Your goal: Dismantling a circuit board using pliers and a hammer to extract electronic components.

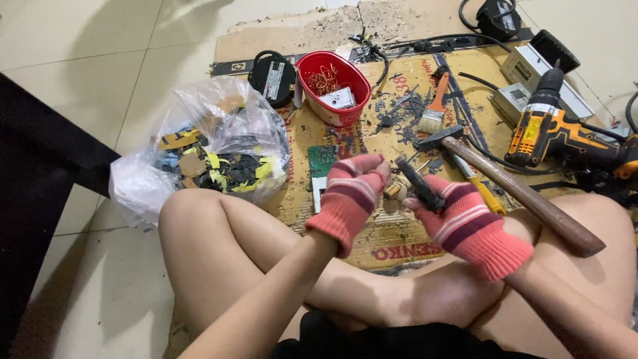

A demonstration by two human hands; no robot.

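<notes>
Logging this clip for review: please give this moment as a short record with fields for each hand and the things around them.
setting: person sitting cross-legged on a tiled floor, cardboard sheet in front
left hand: gloved, closed, what it holds cannot be told
right hand: gloved, fingers around a dark tool
near right hand: hammer, paintbrush, cordless drill
near left hand: green circuit board, red bowl, clear bag of scraps

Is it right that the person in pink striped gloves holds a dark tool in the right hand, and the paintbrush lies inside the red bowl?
Not quite. In the head view the paintbrush lies on the cardboard to the right of the red bowl, not inside it. The rest holds: the gloved right hand grips a dark tool.
</notes>
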